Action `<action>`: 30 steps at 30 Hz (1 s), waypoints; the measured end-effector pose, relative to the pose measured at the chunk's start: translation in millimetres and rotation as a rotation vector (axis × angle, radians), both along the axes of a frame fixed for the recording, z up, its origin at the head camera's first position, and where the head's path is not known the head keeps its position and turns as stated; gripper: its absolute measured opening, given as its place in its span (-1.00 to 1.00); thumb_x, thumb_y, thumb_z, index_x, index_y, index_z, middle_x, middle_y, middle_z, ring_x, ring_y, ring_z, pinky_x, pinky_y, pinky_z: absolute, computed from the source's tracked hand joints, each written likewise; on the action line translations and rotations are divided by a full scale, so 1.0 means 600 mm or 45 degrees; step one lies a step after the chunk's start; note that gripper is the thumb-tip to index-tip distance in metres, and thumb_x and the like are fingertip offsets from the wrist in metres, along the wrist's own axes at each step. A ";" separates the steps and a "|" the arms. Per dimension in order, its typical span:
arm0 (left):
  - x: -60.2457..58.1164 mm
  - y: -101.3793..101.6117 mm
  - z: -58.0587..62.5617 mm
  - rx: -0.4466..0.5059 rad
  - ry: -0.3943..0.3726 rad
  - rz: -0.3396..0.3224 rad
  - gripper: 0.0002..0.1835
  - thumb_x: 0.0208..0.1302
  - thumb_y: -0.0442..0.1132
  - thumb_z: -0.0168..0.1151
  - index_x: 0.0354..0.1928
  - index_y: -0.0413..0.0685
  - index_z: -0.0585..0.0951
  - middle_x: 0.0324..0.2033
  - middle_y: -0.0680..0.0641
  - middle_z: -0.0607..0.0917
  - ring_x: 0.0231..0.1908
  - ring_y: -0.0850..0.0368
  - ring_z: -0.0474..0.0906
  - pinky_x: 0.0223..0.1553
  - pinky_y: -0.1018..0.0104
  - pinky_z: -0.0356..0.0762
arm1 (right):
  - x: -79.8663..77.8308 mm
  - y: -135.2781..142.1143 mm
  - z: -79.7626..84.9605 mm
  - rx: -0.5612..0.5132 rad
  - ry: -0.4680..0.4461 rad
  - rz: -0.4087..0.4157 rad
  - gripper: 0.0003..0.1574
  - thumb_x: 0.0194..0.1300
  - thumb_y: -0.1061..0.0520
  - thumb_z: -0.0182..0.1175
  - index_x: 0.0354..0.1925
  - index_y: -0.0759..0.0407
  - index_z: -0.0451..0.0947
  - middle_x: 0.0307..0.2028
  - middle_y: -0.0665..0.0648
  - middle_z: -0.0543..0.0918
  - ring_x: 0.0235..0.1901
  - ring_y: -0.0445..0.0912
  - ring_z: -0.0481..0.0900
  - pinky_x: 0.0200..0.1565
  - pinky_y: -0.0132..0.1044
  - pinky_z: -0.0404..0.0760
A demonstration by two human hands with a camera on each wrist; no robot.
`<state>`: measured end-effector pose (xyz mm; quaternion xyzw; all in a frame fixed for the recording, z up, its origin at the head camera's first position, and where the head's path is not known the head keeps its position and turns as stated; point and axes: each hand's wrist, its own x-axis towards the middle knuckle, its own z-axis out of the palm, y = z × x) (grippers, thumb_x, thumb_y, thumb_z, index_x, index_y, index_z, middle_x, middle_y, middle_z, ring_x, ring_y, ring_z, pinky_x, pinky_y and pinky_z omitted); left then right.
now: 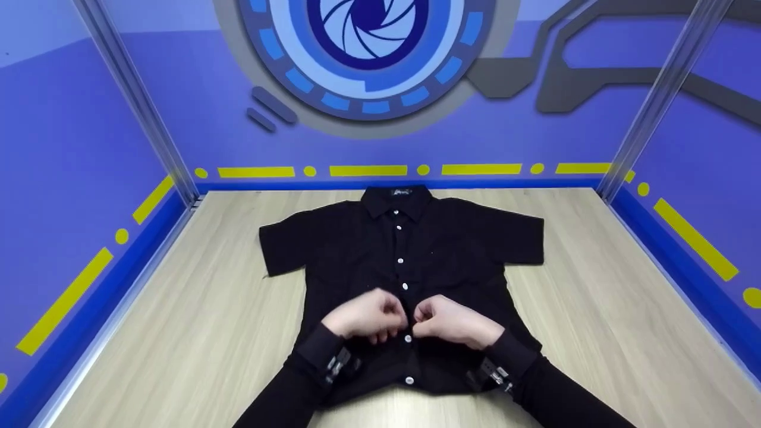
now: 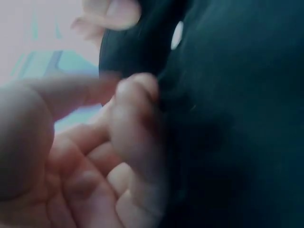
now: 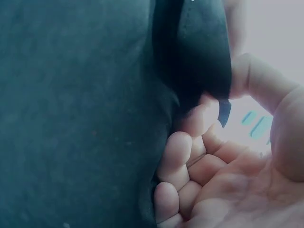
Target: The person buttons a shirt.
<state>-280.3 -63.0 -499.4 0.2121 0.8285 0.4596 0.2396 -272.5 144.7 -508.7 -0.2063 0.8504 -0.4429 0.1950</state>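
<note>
A black short-sleeved button-up shirt (image 1: 351, 249) lies front side up, its collar (image 1: 396, 202) at the far edge of the table. White buttons run down the front placket. Over the lower placket, my left hand (image 1: 368, 315) has its fingers curled, thumb and fingertips together at the cloth edge; the left wrist view is blurred there, with a white button (image 2: 177, 35) close by. From the other side, my right hand (image 1: 458, 321) pinches the placket edge between thumb and forefinger. In the right wrist view, its other fingers (image 3: 175, 149) curl against the fabric. A lower button (image 1: 408, 339) shows just below both hands.
The light wood table (image 1: 624, 333) extends on both sides of the shirt. Blue-purple panels (image 1: 71, 154) with yellow dashes enclose the back and sides, and metal posts (image 1: 666, 89) stand at the rear corners. The shirt's hem (image 1: 357, 395) lies toward the near side.
</note>
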 end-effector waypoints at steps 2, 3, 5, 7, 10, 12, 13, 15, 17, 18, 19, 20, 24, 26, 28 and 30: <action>0.013 0.002 -0.001 -0.025 0.003 -0.055 -0.89 0.19 -0.25 0.33 -0.33 -0.16 0.67 -0.64 -0.08 0.65 -0.75 0.21 0.48 -0.75 0.42 0.46 | 0.000 0.002 -0.001 -0.007 -0.009 -0.005 -0.88 -0.06 0.23 0.25 -0.57 0.10 0.47 -0.67 -0.15 0.36 -0.65 -0.25 0.26 -0.61 -0.44 0.20; 0.016 0.004 -0.003 -0.034 0.005 -0.067 -0.88 0.15 -0.25 0.36 -0.32 -0.14 0.66 -0.65 -0.08 0.66 -0.77 0.21 0.49 -0.75 0.42 0.46 | 0.000 0.003 -0.002 -0.012 -0.008 -0.004 -0.89 -0.06 0.24 0.25 -0.56 0.12 0.47 -0.67 -0.15 0.37 -0.65 -0.25 0.26 -0.61 -0.44 0.20; 0.022 0.007 -0.006 -0.047 0.022 -0.066 -0.83 0.09 -0.24 0.42 -0.31 -0.13 0.65 -0.66 -0.08 0.68 -0.79 0.22 0.49 -0.76 0.42 0.46 | 0.002 0.003 -0.003 -0.022 -0.001 -0.003 -0.92 -0.07 0.26 0.24 -0.55 0.16 0.49 -0.67 -0.14 0.38 -0.65 -0.25 0.27 -0.61 -0.45 0.20; 0.025 0.010 -0.009 -0.074 0.060 -0.047 -0.82 0.04 -0.25 0.44 -0.33 -0.12 0.63 -0.69 -0.06 0.67 -0.81 0.24 0.48 -0.77 0.43 0.45 | 0.005 0.001 -0.004 -0.028 0.016 0.005 -0.93 -0.08 0.27 0.24 -0.54 0.19 0.51 -0.66 -0.13 0.39 -0.65 -0.26 0.28 -0.61 -0.46 0.21; 0.028 0.012 -0.012 -0.121 0.103 -0.030 -0.83 0.01 -0.27 0.44 -0.38 -0.08 0.61 -0.72 -0.01 0.66 -0.82 0.26 0.47 -0.79 0.45 0.43 | 0.009 -0.003 -0.007 -0.034 0.046 0.014 -0.94 -0.07 0.26 0.23 -0.51 0.20 0.52 -0.65 -0.12 0.42 -0.65 -0.27 0.30 -0.61 -0.47 0.24; 0.028 0.012 -0.014 -0.144 0.115 -0.020 -0.86 0.02 -0.29 0.42 -0.42 -0.05 0.60 -0.74 0.01 0.64 -0.83 0.27 0.46 -0.80 0.46 0.40 | 0.012 -0.006 -0.009 -0.035 0.067 0.012 -0.94 -0.06 0.26 0.22 -0.51 0.19 0.51 -0.63 -0.11 0.43 -0.64 -0.27 0.31 -0.60 -0.47 0.26; 0.028 0.012 -0.014 -0.149 0.121 -0.015 -0.87 0.03 -0.29 0.41 -0.44 -0.04 0.60 -0.75 0.01 0.63 -0.83 0.27 0.46 -0.80 0.46 0.39 | 0.013 -0.008 -0.010 -0.039 0.070 0.007 -0.94 -0.06 0.27 0.22 -0.51 0.18 0.50 -0.63 -0.11 0.43 -0.64 -0.27 0.31 -0.60 -0.47 0.26; 0.028 0.011 -0.015 -0.147 0.131 -0.007 -0.89 0.05 -0.28 0.39 -0.46 -0.01 0.60 -0.74 0.01 0.63 -0.82 0.25 0.47 -0.81 0.44 0.39 | 0.015 -0.010 -0.012 -0.041 0.073 -0.009 -0.92 -0.05 0.25 0.22 -0.51 0.16 0.48 -0.62 -0.11 0.43 -0.63 -0.26 0.31 -0.60 -0.46 0.27; 0.027 0.011 -0.014 -0.131 0.135 -0.006 -0.90 0.08 -0.26 0.38 -0.45 0.01 0.60 -0.71 0.00 0.65 -0.80 0.24 0.51 -0.81 0.42 0.42 | 0.017 -0.011 -0.012 -0.042 0.069 -0.029 -0.89 -0.04 0.23 0.22 -0.52 0.13 0.45 -0.62 -0.11 0.41 -0.63 -0.25 0.31 -0.60 -0.45 0.26; 0.026 0.010 -0.014 -0.113 0.129 -0.006 -0.90 0.09 -0.25 0.38 -0.44 0.01 0.60 -0.69 -0.01 0.66 -0.78 0.22 0.53 -0.80 0.40 0.43 | 0.017 -0.011 -0.012 -0.045 0.063 -0.040 -0.88 -0.03 0.22 0.23 -0.53 0.12 0.44 -0.62 -0.11 0.40 -0.64 -0.25 0.30 -0.61 -0.45 0.25; 0.025 0.010 -0.014 -0.086 0.108 -0.008 -0.90 0.10 -0.25 0.38 -0.43 0.00 0.60 -0.67 -0.04 0.67 -0.76 0.21 0.56 -0.80 0.39 0.45 | 0.018 -0.011 -0.012 -0.049 0.061 -0.051 -0.86 -0.03 0.21 0.23 -0.53 0.10 0.42 -0.62 -0.12 0.39 -0.64 -0.25 0.29 -0.61 -0.45 0.25; 0.024 0.009 -0.014 -0.057 0.079 -0.009 -0.89 0.11 -0.25 0.38 -0.41 -0.01 0.60 -0.64 -0.06 0.69 -0.73 0.19 0.58 -0.79 0.38 0.47 | 0.018 -0.011 -0.012 -0.051 0.062 -0.062 -0.84 -0.02 0.20 0.24 -0.54 0.09 0.41 -0.62 -0.12 0.37 -0.64 -0.25 0.28 -0.61 -0.45 0.24; 0.016 0.005 -0.018 0.100 -0.045 0.029 -0.87 0.13 -0.27 0.38 -0.36 -0.13 0.60 -0.56 -0.18 0.70 -0.68 0.14 0.61 -0.78 0.39 0.45 | 0.016 -0.009 -0.013 -0.064 0.086 -0.105 -0.79 0.01 0.21 0.24 -0.55 0.07 0.36 -0.63 -0.12 0.33 -0.65 -0.27 0.25 -0.60 -0.46 0.22; 0.011 0.004 -0.022 0.165 -0.059 0.071 -0.85 0.13 -0.27 0.39 -0.35 -0.16 0.61 -0.54 -0.18 0.69 -0.67 0.16 0.60 -0.79 0.41 0.43 | 0.014 -0.008 -0.015 -0.083 0.105 -0.141 -0.81 0.00 0.24 0.23 -0.54 0.10 0.37 -0.63 -0.11 0.34 -0.65 -0.27 0.26 -0.60 -0.47 0.23; 0.006 0.003 -0.027 0.223 -0.060 0.111 -0.83 0.12 -0.24 0.41 -0.34 -0.16 0.61 -0.53 -0.13 0.69 -0.66 0.18 0.59 -0.79 0.43 0.41 | 0.012 -0.006 -0.017 -0.114 0.114 -0.177 -0.84 -0.02 0.29 0.21 -0.52 0.16 0.39 -0.63 -0.08 0.36 -0.65 -0.26 0.29 -0.59 -0.47 0.25; 0.001 0.003 -0.033 0.275 -0.074 0.121 -0.81 0.11 -0.23 0.43 -0.33 -0.15 0.62 -0.53 -0.07 0.69 -0.67 0.20 0.58 -0.79 0.44 0.39 | 0.010 -0.004 -0.017 -0.152 0.112 -0.203 -0.86 -0.04 0.34 0.20 -0.50 0.22 0.41 -0.63 -0.05 0.40 -0.64 -0.24 0.32 -0.58 -0.48 0.29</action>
